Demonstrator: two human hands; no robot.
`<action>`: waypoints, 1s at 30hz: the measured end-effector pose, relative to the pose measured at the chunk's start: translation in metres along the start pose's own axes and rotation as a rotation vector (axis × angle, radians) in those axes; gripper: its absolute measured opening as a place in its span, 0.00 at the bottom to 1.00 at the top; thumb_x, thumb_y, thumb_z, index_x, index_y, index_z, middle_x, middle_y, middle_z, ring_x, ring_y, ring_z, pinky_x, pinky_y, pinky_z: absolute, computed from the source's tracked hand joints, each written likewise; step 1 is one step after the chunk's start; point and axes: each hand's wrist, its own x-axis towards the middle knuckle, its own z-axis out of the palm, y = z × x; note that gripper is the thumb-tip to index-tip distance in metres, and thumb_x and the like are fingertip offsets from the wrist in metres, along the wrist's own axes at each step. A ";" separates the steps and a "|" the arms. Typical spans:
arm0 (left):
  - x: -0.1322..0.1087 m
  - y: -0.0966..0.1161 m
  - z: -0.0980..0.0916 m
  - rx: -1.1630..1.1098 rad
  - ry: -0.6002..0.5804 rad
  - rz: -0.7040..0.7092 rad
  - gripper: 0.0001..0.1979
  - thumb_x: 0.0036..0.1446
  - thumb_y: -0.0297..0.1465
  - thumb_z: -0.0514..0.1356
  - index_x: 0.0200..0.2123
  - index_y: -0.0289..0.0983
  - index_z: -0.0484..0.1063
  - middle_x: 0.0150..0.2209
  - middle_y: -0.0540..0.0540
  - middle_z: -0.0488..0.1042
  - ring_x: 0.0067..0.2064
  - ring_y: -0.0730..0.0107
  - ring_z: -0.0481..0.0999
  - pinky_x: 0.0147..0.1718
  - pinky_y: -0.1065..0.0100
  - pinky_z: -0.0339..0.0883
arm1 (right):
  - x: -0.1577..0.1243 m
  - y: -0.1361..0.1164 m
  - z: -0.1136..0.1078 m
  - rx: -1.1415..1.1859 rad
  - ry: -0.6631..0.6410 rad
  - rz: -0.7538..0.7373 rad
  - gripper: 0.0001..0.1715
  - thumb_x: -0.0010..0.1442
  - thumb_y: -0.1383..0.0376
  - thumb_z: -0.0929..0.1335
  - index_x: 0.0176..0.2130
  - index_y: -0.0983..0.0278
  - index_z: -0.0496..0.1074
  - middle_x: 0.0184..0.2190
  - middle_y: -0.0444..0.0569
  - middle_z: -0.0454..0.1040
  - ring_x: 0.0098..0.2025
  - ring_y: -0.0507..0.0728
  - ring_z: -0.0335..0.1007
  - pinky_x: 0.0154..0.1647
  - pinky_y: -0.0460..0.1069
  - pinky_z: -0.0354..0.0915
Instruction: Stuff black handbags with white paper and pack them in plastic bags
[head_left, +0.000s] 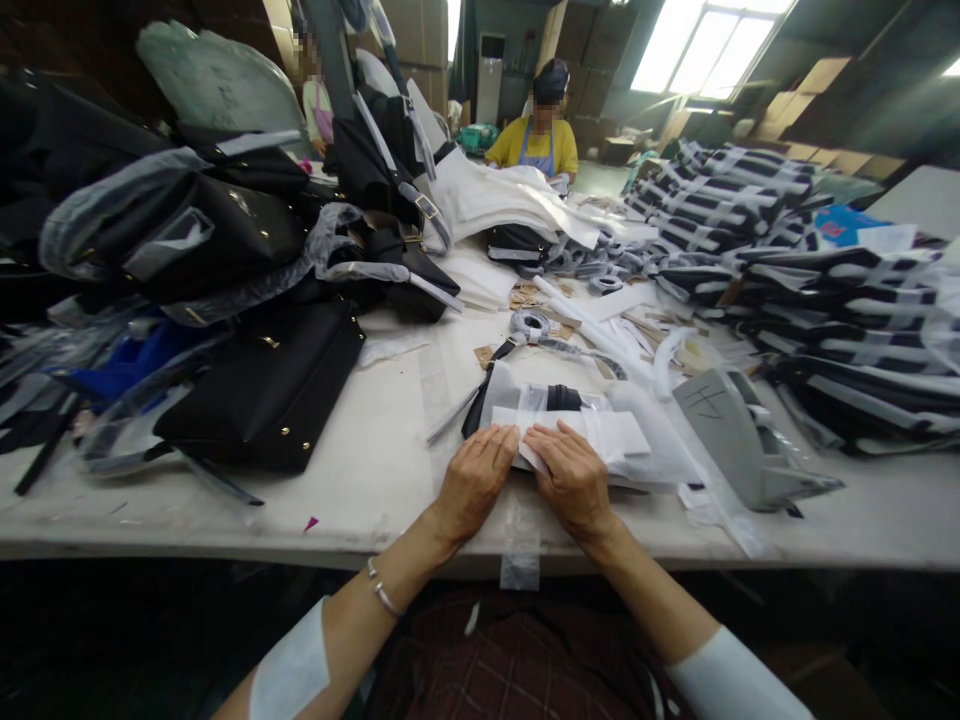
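Note:
A black bag partly covered in white wrapping (667, 445) lies on the table in front of me. Across it sits a flat white strip (626, 432), with clear tape near the bag's dark handle (562, 398). My left hand (478, 475) rests on the left end of the strip, fingers extended and close together. Beside it, my right hand (571, 475) presses on the strip with its fingers laid flat. The two hands' fingertips are almost touching.
Black bags (262, 390) are heaped at the left. A grey tape dispenser (724, 435) stands right of the wrapped bag, before stacked black-and-white bundles (840, 320). Paper scraps and a tape roll (529, 325) lie behind. A person in yellow (566, 145) is across the table (367, 515).

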 end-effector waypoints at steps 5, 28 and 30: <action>0.012 -0.004 -0.025 -0.087 -0.151 0.009 0.24 0.63 0.23 0.54 0.62 0.32 0.61 0.59 0.37 0.72 0.60 0.57 0.71 0.59 0.54 0.66 | -0.004 -0.001 -0.003 -0.003 0.031 0.011 0.11 0.64 0.72 0.65 0.43 0.62 0.76 0.38 0.49 0.80 0.43 0.59 0.74 0.56 0.58 0.66; 0.012 -0.013 0.002 -0.543 0.019 0.169 0.13 0.67 0.22 0.51 0.46 0.36 0.75 0.51 0.43 0.80 0.57 0.70 0.76 0.58 0.61 0.68 | -0.041 -0.005 -0.055 0.152 -0.171 -0.199 0.15 0.63 0.69 0.69 0.50 0.64 0.74 0.45 0.52 0.79 0.52 0.59 0.73 0.61 0.59 0.67; 0.011 -0.011 0.004 -0.538 0.037 0.173 0.14 0.67 0.23 0.51 0.46 0.36 0.76 0.50 0.44 0.80 0.56 0.70 0.76 0.58 0.62 0.69 | -0.057 -0.013 -0.058 0.102 -0.235 -0.221 0.18 0.64 0.68 0.68 0.54 0.63 0.72 0.50 0.52 0.77 0.57 0.60 0.70 0.64 0.61 0.64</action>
